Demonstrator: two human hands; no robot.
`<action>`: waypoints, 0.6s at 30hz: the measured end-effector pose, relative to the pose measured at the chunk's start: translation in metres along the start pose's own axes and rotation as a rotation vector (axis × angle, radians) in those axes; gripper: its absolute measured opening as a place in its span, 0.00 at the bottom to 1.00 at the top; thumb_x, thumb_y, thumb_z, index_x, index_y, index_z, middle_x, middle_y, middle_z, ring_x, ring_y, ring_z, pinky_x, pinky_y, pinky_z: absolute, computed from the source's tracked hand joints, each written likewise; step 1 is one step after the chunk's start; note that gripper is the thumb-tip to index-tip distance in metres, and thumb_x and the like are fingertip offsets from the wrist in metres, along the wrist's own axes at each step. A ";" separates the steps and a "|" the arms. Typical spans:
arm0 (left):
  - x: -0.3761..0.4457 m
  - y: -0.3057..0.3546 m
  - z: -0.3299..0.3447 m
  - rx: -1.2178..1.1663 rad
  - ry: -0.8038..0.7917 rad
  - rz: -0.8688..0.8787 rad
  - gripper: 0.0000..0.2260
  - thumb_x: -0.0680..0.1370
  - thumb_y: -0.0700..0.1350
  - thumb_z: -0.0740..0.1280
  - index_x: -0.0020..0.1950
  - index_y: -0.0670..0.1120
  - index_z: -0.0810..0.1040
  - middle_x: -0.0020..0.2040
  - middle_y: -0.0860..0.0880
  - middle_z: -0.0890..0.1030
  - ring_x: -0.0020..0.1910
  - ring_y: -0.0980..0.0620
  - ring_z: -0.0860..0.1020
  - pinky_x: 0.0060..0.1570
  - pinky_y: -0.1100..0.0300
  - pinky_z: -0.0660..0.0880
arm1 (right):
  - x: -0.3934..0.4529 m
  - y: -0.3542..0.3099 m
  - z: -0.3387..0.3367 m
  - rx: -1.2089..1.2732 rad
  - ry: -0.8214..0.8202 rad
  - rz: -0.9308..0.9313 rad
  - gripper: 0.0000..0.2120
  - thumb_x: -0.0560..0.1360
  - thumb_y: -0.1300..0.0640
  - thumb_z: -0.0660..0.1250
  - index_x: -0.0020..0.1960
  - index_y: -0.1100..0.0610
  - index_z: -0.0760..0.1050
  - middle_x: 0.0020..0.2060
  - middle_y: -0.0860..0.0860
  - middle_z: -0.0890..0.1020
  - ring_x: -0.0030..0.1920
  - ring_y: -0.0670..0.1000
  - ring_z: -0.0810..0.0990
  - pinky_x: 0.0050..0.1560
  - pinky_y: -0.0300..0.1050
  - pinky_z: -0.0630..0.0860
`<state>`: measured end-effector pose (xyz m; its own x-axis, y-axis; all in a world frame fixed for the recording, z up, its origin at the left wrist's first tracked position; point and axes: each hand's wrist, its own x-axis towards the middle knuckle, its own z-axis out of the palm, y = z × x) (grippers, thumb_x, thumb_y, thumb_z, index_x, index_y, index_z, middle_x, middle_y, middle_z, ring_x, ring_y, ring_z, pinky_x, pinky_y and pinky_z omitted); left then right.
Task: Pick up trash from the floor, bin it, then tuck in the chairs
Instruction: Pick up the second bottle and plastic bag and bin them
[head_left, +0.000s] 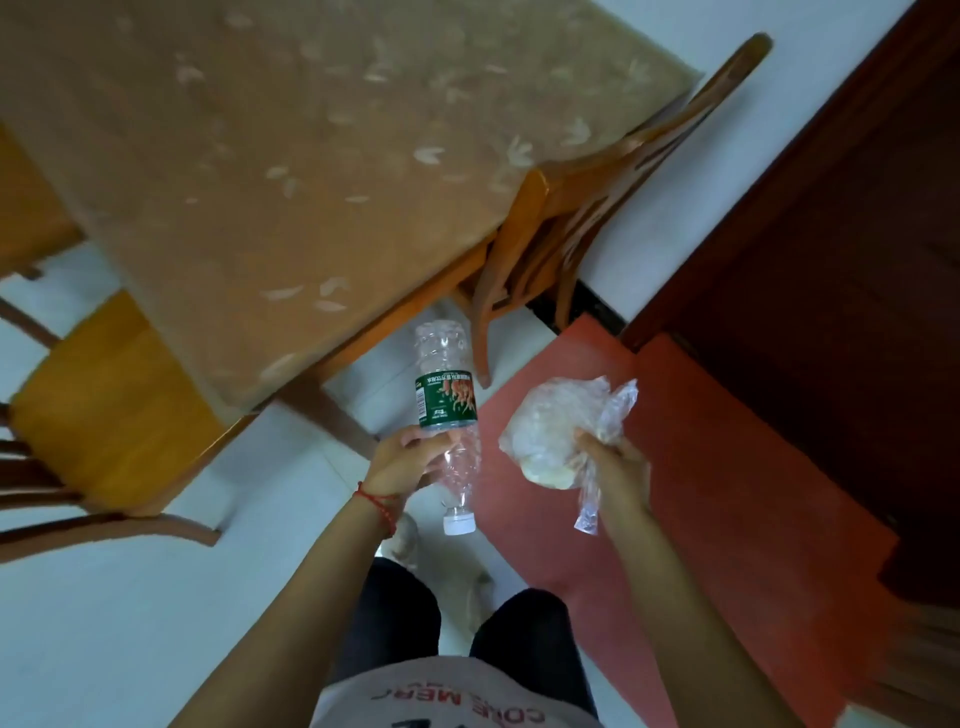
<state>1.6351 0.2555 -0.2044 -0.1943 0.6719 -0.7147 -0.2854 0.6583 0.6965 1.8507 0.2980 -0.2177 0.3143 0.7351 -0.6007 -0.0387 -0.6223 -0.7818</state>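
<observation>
Your left hand (402, 460) gripped the empty bottle (448, 415), your right hand (613, 462) clutched the plastic bag (556, 426). No bin showed; binning remained, and 2 chairs (111, 410) stood untucked.

Person, seen from above. Both forearms bare to the elbow, no sleeves in view. Left hand (402, 460): bare, no rings visible. Red cord bracelet (378, 506), thin, beaded or knotted, wound more than once round the left wrist. Right hand (613, 465): bare, wrist unadorned. Shirt (457, 693): pale grey or white, red block lettering and a strip of black print at the near edge, seen upside down. Trousers (400, 618): black, both legs. Shoes (480, 592): light-coloured, blurred.
</observation>
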 end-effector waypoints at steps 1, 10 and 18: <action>-0.008 -0.006 -0.003 -0.016 0.024 0.002 0.08 0.71 0.41 0.70 0.48 0.41 0.76 0.41 0.44 0.79 0.42 0.47 0.77 0.50 0.51 0.76 | -0.004 -0.001 -0.001 -0.019 -0.026 -0.011 0.08 0.67 0.62 0.73 0.45 0.64 0.80 0.33 0.52 0.80 0.37 0.50 0.78 0.38 0.40 0.75; -0.079 -0.069 -0.051 -0.279 0.287 0.014 0.15 0.72 0.39 0.70 0.56 0.35 0.74 0.46 0.41 0.77 0.46 0.45 0.76 0.47 0.53 0.77 | -0.048 0.009 0.024 -0.254 -0.315 -0.047 0.05 0.70 0.60 0.71 0.45 0.60 0.78 0.37 0.53 0.80 0.37 0.51 0.79 0.36 0.41 0.74; -0.148 -0.127 -0.135 -0.499 0.512 0.044 0.17 0.72 0.40 0.70 0.58 0.36 0.74 0.51 0.39 0.78 0.50 0.43 0.77 0.50 0.52 0.77 | -0.134 0.046 0.095 -0.403 -0.604 -0.084 0.09 0.71 0.62 0.70 0.51 0.61 0.77 0.39 0.52 0.81 0.38 0.50 0.80 0.33 0.37 0.76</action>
<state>1.5733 0.0267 -0.1955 -0.5965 0.3699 -0.7123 -0.6390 0.3181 0.7004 1.7169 0.1968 -0.1893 -0.2813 0.7323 -0.6201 0.3514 -0.5227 -0.7767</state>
